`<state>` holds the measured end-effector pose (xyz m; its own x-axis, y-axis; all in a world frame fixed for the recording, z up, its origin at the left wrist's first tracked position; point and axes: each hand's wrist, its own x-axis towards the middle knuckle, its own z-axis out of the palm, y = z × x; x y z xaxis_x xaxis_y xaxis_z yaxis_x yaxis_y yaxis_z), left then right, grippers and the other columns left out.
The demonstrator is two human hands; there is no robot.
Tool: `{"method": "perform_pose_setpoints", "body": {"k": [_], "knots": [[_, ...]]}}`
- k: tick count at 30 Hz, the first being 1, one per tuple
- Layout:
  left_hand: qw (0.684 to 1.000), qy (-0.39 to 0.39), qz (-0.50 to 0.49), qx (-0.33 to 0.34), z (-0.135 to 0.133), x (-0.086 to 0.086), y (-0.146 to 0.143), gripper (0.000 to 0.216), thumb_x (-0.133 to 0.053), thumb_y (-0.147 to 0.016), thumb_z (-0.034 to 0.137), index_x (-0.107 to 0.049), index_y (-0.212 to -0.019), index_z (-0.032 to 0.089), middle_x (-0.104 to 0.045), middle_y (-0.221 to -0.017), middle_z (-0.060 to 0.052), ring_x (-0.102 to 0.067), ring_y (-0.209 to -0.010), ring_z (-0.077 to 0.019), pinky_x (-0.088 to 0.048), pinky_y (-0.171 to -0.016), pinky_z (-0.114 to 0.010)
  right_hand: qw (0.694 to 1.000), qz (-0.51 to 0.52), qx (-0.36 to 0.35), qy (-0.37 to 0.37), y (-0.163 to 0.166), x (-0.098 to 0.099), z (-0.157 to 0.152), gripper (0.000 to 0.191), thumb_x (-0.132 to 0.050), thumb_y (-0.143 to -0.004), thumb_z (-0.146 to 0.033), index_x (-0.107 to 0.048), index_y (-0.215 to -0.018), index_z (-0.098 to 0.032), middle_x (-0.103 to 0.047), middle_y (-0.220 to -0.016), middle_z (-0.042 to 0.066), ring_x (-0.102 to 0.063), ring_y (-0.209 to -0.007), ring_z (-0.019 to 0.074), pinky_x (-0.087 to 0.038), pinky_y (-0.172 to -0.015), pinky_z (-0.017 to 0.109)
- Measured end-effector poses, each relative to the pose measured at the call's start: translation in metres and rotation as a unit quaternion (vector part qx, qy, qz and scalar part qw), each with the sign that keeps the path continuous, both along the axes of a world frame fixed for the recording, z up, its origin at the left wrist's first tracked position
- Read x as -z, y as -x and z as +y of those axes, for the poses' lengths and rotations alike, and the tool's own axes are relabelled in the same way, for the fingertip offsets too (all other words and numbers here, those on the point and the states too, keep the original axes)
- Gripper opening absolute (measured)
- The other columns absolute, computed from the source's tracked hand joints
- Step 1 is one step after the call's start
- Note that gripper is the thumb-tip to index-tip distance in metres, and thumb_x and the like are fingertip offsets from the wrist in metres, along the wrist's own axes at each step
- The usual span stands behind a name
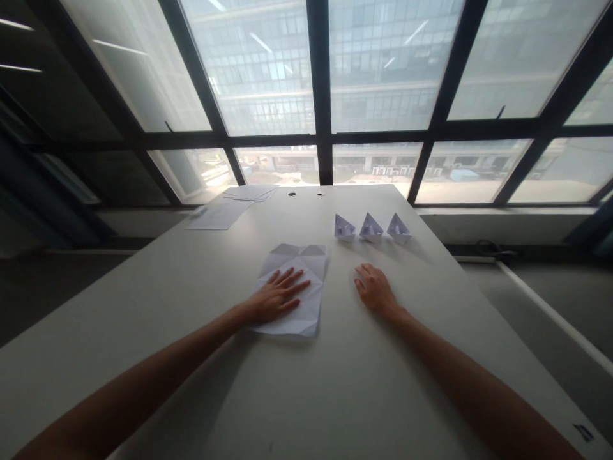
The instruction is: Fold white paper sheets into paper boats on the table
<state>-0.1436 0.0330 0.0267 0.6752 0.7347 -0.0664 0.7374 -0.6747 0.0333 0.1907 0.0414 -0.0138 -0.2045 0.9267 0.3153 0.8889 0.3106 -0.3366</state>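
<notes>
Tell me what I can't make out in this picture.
In the head view:
Sheet: part hidden under the left grip.
Paper shapes: far sides hidden by their near sides.
Table: near edge cut off by the bottom edge.
Mark, lower right: too small to read.

No legible text, numbers or signs.

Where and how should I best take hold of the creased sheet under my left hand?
Probably pinch the creased sheet by its right edge, coming from the right with your right hand. That edge lies uncovered, while your left hand spreads flat over the middle.
</notes>
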Motion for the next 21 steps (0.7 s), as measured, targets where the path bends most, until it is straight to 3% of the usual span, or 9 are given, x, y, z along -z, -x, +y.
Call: {"method": "perform_pose_setpoints", "body": {"k": [3, 7, 12, 14, 16, 18, 21], "knots": [[0.999, 0.047, 0.021, 0.009, 0.011, -0.012, 0.018, 0.056, -0.032, -0.101, 0.05, -0.019, -0.154, 0.036, -0.004, -0.163, -0.003, -0.005, -0.15, -0.0308, -0.006, -0.117, -0.055, 1.0, -0.006, 0.001, 0.007, 0.0, 0.0, 0.0, 0.041, -0.045, -0.096, -0.028, -0.056, -0.133, -0.014, -0.052, -0.142, 0.015, -0.041, -0.135, 0.0253, -0.025, -0.114, 0.041], [0.992, 0.119, 0.039, 0.019, 0.028, -0.045, 0.023, 0.071, -0.044, -0.095, 0.059, -0.015, -0.155, 0.036, -0.008, -0.163, -0.004, -0.009, -0.149, -0.0323, -0.017, -0.116, -0.051, 1.0, -0.013, 0.002, 0.011, -0.001, -0.001, 0.0, 0.041, -0.045, -0.096, -0.029, -0.056, -0.133, -0.015, -0.051, -0.143, 0.014, -0.041, -0.135, 0.025, -0.026, -0.114, 0.04], [0.997, 0.054, -0.048, -0.03, 0.061, -0.077, -0.022, 0.059, -0.038, -0.098, 0.051, -0.034, -0.151, 0.025, -0.037, -0.155, -0.008, -0.037, -0.14, -0.027, -0.03, -0.113, -0.04, 1.0, -0.018, -0.001, 0.006, -0.001, -0.001, 0.0, 0.041, -0.046, -0.095, -0.029, -0.057, -0.132, -0.014, -0.052, -0.141, 0.015, -0.042, -0.134, 0.0253, -0.026, -0.114, 0.039], [0.994, 0.031, -0.086, -0.066, 0.073, -0.075, -0.051, 0.051, -0.037, -0.099, 0.043, -0.045, -0.144, 0.021, -0.047, -0.148, -0.009, -0.044, -0.135, -0.0237, -0.032, -0.112, -0.036, 1.0, -0.017, -0.004, -0.001, -0.001, -0.001, 0.0, 0.04, -0.047, -0.095, -0.028, -0.058, -0.131, -0.014, -0.052, -0.141, 0.015, -0.043, -0.133, 0.0252, -0.027, -0.114, 0.039], [0.984, 0.03, -0.108, -0.138, 0.078, -0.062, -0.08, 0.047, -0.038, -0.098, 0.037, -0.052, -0.139, 0.017, -0.053, -0.143, -0.01, -0.046, -0.133, -0.022, -0.031, -0.113, -0.035, 1.0, -0.013, -0.008, -0.008, -0.002, -0.001, 0.0, 0.039, -0.047, -0.095, -0.027, -0.058, -0.129, -0.014, -0.053, -0.14, 0.014, -0.044, -0.132, 0.0248, -0.028, -0.113, 0.039], [0.977, 0.023, -0.112, -0.181, 0.075, -0.04, -0.102, 0.049, -0.036, -0.098, 0.037, -0.05, -0.139, 0.015, -0.051, -0.143, -0.015, -0.045, -0.134, -0.0273, -0.033, -0.111, -0.044, 1.0, -0.007, -0.008, -0.01, -0.003, -0.001, 0.0, 0.038, -0.047, -0.094, -0.026, -0.059, -0.129, -0.014, -0.055, -0.139, 0.014, -0.045, -0.131, 0.0243, -0.03, -0.112, 0.038], [0.964, 0.015, -0.112, -0.241, 0.062, -0.005, -0.116, 0.058, -0.03, -0.099, 0.047, -0.039, -0.146, 0.015, -0.036, -0.152, -0.021, -0.033, -0.139, -0.0405, -0.029, -0.103, -0.069, 1.0, 0.007, -0.006, -0.009, -0.003, -0.002, 0.001, 0.038, -0.048, -0.094, -0.026, -0.059, -0.128, -0.016, -0.056, -0.137, 0.013, -0.047, -0.13, 0.0238, -0.031, -0.111, 0.037]]}}
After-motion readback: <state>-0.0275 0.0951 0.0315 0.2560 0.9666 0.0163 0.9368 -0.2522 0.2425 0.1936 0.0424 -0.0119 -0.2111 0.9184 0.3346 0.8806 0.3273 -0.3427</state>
